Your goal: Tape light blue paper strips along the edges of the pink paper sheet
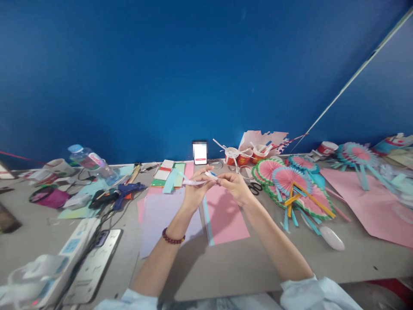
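Both of my hands meet in mid-air above the papers at the middle of the table. My left hand (pixel 194 193) is closed, with a thin white strip (pixel 193 182) sticking out to its left. My right hand (pixel 237 187) pinches a small white-and-blue piece (pixel 211 175) where the fingertips of both hands come together; its exact kind is too small to make out. Beneath them lie a lilac sheet (pixel 161 219) and a pink sheet (pixel 227 219) with a light-blue strip (pixel 207 221) along its left edge.
A lit phone (pixel 200 153) leans against the blue wall. Paper cups (pixel 244 157), scissors (pixel 255 188) and paper fans (pixel 292 181) stand or lie right. Left are a bottle (pixel 93 162), a blue glue gun (pixel 126 193), a power strip (pixel 69 254) and another phone (pixel 93 269).
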Tool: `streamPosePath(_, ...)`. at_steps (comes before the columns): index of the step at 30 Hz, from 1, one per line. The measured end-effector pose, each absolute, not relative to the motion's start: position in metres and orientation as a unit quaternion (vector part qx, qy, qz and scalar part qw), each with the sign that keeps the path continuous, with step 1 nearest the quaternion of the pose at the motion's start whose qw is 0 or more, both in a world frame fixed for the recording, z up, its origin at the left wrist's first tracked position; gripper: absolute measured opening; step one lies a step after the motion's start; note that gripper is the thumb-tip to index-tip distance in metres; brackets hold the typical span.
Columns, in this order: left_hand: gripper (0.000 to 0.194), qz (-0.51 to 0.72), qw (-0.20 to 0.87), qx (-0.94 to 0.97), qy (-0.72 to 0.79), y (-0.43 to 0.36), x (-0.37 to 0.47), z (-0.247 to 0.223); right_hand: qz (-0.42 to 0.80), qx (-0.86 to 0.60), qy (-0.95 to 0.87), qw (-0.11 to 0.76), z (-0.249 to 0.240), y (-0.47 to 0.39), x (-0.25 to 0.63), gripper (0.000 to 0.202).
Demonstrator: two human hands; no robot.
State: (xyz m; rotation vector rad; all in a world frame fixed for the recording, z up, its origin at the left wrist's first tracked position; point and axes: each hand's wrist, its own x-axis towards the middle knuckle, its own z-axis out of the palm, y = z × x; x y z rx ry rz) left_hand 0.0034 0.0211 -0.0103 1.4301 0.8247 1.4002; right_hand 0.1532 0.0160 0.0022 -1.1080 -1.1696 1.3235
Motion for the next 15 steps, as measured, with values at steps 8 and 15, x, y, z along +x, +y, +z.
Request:
streamPosePath(8, 0.008, 0.569, 0.461, 0.594, 0.333, 0.0188, 0.0039, -0.009, 0.562, -0.453, -0.465, 0.513, 0.0032, 0.0158, 0.1531, 0.012)
streamPosePath(15, 0.011, 0.571, 0.462, 0.595, 0.327, 0.0175, 0.0051, -0.0092, 0.578, -0.446, -0.45, 0.514, 0.0023, 0.0169, 0.1532, 0.012)
